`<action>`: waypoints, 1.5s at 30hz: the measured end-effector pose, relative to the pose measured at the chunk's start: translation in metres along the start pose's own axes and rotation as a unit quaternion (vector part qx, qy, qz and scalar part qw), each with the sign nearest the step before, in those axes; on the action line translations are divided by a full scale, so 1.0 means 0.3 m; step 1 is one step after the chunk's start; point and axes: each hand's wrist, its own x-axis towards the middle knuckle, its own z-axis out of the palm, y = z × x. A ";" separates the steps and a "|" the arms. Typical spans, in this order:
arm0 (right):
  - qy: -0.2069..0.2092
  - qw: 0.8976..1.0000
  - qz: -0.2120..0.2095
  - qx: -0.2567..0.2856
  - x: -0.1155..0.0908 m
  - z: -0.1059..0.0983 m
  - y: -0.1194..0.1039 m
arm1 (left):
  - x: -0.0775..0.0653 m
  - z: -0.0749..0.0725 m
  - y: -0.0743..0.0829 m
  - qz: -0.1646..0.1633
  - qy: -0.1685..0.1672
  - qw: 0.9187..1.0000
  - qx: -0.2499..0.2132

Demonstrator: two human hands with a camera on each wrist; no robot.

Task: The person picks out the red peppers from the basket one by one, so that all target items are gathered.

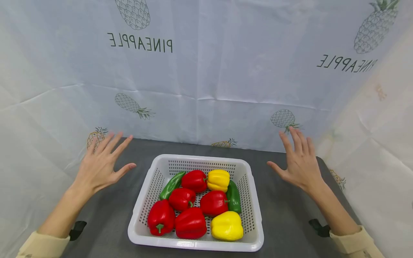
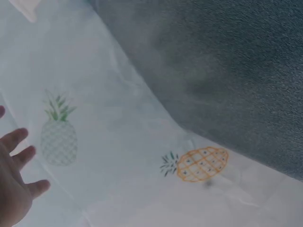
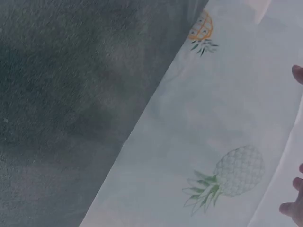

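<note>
A white plastic basket (image 1: 196,245) stands on the dark grey table. Inside it lie several red bell peppers (image 1: 191,223), two yellow bell peppers (image 1: 227,226) and two long green peppers (image 1: 233,197). My left hand (image 1: 100,165) is raised to the left of the basket, fingers spread and holding nothing. On the other side my right hand (image 1: 300,165) is held up likewise, its thumb pointing toward the basket. Both hands are apart from the basket. Only fingers of the left hand (image 2: 16,175) and a few fingertips of the right hand (image 3: 296,208) show in the wrist views.
The grey tabletop (image 1: 106,218) extends around the basket. White cloth (image 1: 226,79) printed with pineapples hangs behind the table and along both sides. Dark straps (image 1: 319,228) are on the forearms near the sleeves.
</note>
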 end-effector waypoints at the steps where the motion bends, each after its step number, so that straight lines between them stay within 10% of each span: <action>1: 0.002 1.000 -0.003 0.003 0.001 -0.002 -0.007 | 0.000 -0.003 0.004 0.001 0.001 1.000 -0.001; 13: -0.039 0.995 -0.020 0.091 0.015 -0.007 -0.077 | -0.036 -0.067 0.062 -0.053 -0.034 0.997 -0.036; 30: -0.166 0.965 -0.010 0.203 0.071 -0.036 -0.234 | -0.098 -0.177 0.154 -0.093 -0.217 0.966 -0.109; 39: -0.245 0.926 -0.004 0.288 0.113 -0.046 -0.305 | -0.159 -0.203 0.210 -0.120 -0.274 0.940 -0.164; 45: -0.298 0.877 0.002 0.376 0.135 -0.035 -0.341 | -0.188 -0.203 0.253 -0.126 -0.309 0.920 -0.206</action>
